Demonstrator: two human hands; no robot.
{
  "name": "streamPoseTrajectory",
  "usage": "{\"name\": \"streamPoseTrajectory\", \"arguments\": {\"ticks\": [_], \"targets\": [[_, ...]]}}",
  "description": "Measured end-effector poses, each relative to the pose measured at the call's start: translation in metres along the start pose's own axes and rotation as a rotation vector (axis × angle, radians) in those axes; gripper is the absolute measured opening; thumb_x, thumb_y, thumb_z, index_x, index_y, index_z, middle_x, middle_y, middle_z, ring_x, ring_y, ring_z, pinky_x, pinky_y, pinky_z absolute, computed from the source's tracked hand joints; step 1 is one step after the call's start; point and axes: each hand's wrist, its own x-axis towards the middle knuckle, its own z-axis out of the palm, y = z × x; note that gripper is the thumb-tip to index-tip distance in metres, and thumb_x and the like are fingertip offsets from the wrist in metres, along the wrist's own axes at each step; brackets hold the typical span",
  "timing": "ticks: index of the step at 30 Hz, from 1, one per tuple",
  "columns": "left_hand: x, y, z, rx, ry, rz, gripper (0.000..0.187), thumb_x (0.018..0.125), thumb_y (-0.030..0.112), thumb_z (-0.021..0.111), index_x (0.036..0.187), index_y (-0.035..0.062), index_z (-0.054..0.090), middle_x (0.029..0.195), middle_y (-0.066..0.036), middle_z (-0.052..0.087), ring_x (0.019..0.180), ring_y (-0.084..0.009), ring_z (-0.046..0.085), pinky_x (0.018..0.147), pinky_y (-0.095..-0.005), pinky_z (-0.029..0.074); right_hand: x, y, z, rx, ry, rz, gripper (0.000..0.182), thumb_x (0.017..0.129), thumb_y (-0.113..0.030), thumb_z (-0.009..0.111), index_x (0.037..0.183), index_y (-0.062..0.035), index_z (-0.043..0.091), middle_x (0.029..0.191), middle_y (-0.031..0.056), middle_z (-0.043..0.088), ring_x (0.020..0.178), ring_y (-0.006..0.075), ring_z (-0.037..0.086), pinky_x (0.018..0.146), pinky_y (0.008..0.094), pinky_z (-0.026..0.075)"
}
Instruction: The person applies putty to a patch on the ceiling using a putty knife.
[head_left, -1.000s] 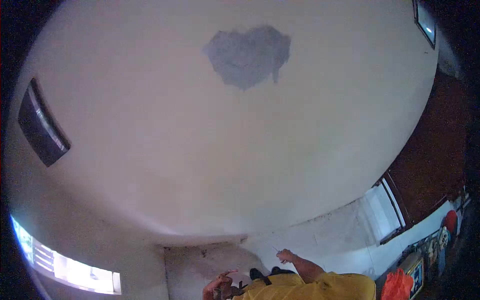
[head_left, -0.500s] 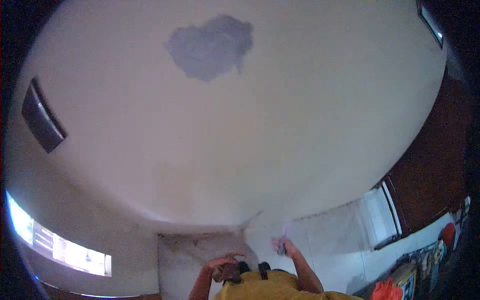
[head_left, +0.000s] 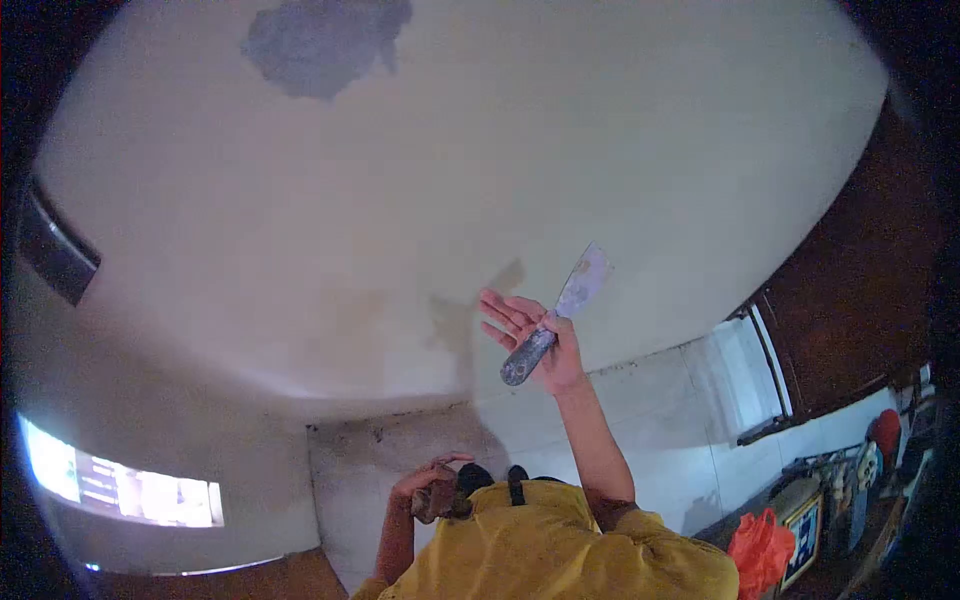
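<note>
My right hand (head_left: 540,330) is raised in front of the pale wall (head_left: 420,220). Across its palm lies a putty knife (head_left: 583,282), pinned by the thumb while the other fingers stretch out to the left. The knife's dark, smeared handle points down and its stained metal blade points up to the right. Low down beside my yellow shirt (head_left: 520,550), my left hand (head_left: 412,484) curls over a brownish lump (head_left: 440,502) whose kind I cannot make out. A grey patch (head_left: 325,45) marks the wall at the upper left.
At the left are a dark wall-mounted panel (head_left: 55,250) and a bright opening (head_left: 120,485). An orange-red plastic bag (head_left: 760,550) sits at the lower right by a framed item (head_left: 803,535) and clutter. A dark brown door-like panel (head_left: 860,300) stands at the right.
My right hand has risen with the putty knife, and its fingers have spread out. The view has shifted, so the grey patch appears farther up and left. My left hand stays low with the lump.
</note>
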Motion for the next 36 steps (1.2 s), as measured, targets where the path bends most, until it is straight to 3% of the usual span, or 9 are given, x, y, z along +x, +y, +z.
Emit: {"name": "streamPoseTrajectory", "arguments": {"ticks": [4,7,10,16,20,25,28,31,36], "targets": [[-0.014,0.013,0.037,-0.165,0.07,-0.006,0.049,0.082,0.014,0.057,0.128,0.0038,0.046,0.057,0.004,0.042,0.049,-0.0064,0.037,0.045,-0.0228,0.03,0.003,0.001,-0.007,-0.067,0.068,0.076,0.046,0.086,-0.037,0.046,0.121,-0.0067,0.053,0.133,0.0206,0.044,0.126,0.0322,0.041,0.105,0.0462,0.031],[-0.014,-0.003,0.044,-0.143,0.114,0.087,0.049,0.082,0.016,0.057,0.129,0.0051,0.046,0.058,0.005,0.04,0.049,-0.0058,0.037,0.045,-0.0223,0.029,0.002,0.004,-0.025,0.023,0.172,0.24,0.03,0.085,-0.031,0.051,0.101,-0.0063,0.057,0.104,0.018,0.06,0.095,0.0285,0.061,0.083,0.0426,0.049],[-0.009,-0.027,0.031,-0.083,0.111,0.105,0.05,0.083,0.016,0.054,0.129,0.0015,0.044,0.061,0.003,0.047,0.055,-0.0051,0.043,0.052,-0.0216,0.036,0.007,0.015,-0.036,0.082,0.24,0.293,0.014,0.085,-0.021,0.05,0.08,-0.0072,0.05,0.072,0.0136,0.058,0.057,0.0227,0.058,0.05,0.0323,0.047],[0.0,-0.008,0.049,-0.234,0.181,0.113,0.051,0.084,0.013,0.052,0.13,-0.003,0.04,0.059,0.003,0.044,0.055,-0.0056,0.042,0.054,-0.0216,0.037,0.01,0.019,-0.059,-0.301,0.258,0.513,0.024,0.087,-0.027,0.052,0.072,-0.0107,0.046,0.065,0.0051,0.055,0.048,0.0156,0.051,0.043,0.0261,0.041],[-0.013,-0.004,0.01,-0.213,0.147,0.173,0.053,0.084,0.01,0.051,0.133,-0.0022,0.037,0.057,0.005,0.039,0.052,-0.0059,0.038,0.05,-0.0212,0.035,0.0,0.089,-0.095,-0.488,0.334,0.644,0.025,0.089,-0.029,0.05,0.073,-0.0092,0.048,0.075,0.0083,0.059,0.057,0.0173,0.057,0.049,0.0282,0.046],[-0.077,0.022,-0.072,-0.253,0.212,0.171,0.054,0.083,0.009,0.052,0.135,0.0009,0.037,0.056,0.005,0.038,0.05,-0.0053,0.038,0.048,-0.02,0.033,0.007,0.162,-0.06,-0.161,0.477,0.741,0.031,0.091,-0.033,0.046,0.096,-0.0045,0.057,0.11,0.0167,0.061,0.094,0.026,0.062,0.078,0.0369,0.051],[-0.087,0.016,-0.097,-0.306,0.141,0.123,0.054,0.083,0.009,0.053,0.134,0.0014,0.038,0.057,0.005,0.038,0.051,-0.0061,0.038,0.049,-0.0206,0.033,0.011,0.159,-0.052,-0.067,0.398,0.514,0.044,0.092,-0.039,0.042,0.116,-0.003,0.053,0.127,0.0169,0.052,0.114,0.0285,0.052,0.094,0.0422,0.043],[-0.093,0.031,-0.09,-0.171,0.148,0.217,0.054,0.083,0.01,0.054,0.134,0.0023,0.039,0.057,0.004,0.039,0.052,-0.007,0.039,0.05,-0.0219,0.035,0.031,0.132,-0.024,-0.16,0.312,0.261,0.052,0.092,-0.045,0.038,0.123,-0.0041,0.049,0.132,0.0151,0.048,0.121,0.0282,0.046,0.098,0.0431,0.039],[-0.088,0.019,-0.118,-0.129,0.024,0.063,0.054,0.083,0.014,0.056,0.133,0.0029,0.039,0.058,0.004,0.041,0.054,-0.0064,0.04,0.051,-0.0221,0.035,0.073,0.082,0.05,-0.15,0.428,-0.075,0.06,0.091,-0.05,0.037,0.133,-0.0069,0.041,0.136,0.013,0.045,0.123,0.0275,0.045,0.1,0.0407,0.037]]}}
